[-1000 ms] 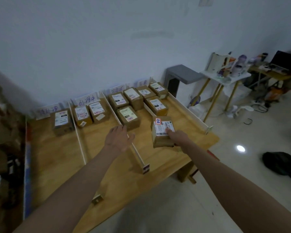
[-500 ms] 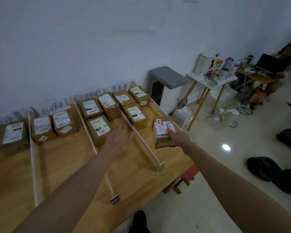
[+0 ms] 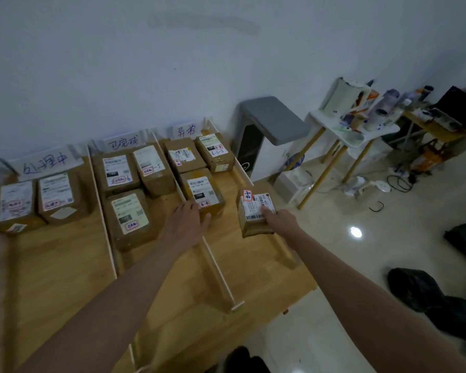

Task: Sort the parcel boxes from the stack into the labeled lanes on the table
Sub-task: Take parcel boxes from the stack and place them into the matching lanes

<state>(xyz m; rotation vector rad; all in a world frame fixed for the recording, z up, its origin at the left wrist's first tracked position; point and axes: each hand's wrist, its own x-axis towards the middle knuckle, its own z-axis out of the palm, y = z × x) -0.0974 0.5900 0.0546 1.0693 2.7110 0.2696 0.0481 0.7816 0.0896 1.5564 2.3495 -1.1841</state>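
Observation:
My right hand (image 3: 279,219) grips a small brown parcel box (image 3: 254,212) with a white label and a red-bordered sticker, held above the right edge of the wooden table (image 3: 65,267). My left hand (image 3: 184,220) stretches out flat, fingers straight, over the white divider (image 3: 215,267), its fingertips at the near parcel (image 3: 203,195) of the rightmost lane. White dividers split the table into lanes with handwritten signs (image 3: 184,130) at the wall. Each lane holds two or three brown parcels, such as one (image 3: 129,214) in the middle lane.
A grey stool-like stand (image 3: 269,122) stands right of the table by the wall. A cluttered white side table (image 3: 353,130) and a desk with a laptop (image 3: 460,103) are farther right. Black bags (image 3: 425,292) and cables lie on the tiled floor.
The view has swung right and closer to the lanes. My left hand has reached forward to the near parcel of the rightmost lane. My right hand still holds its parcel near the table's right edge.

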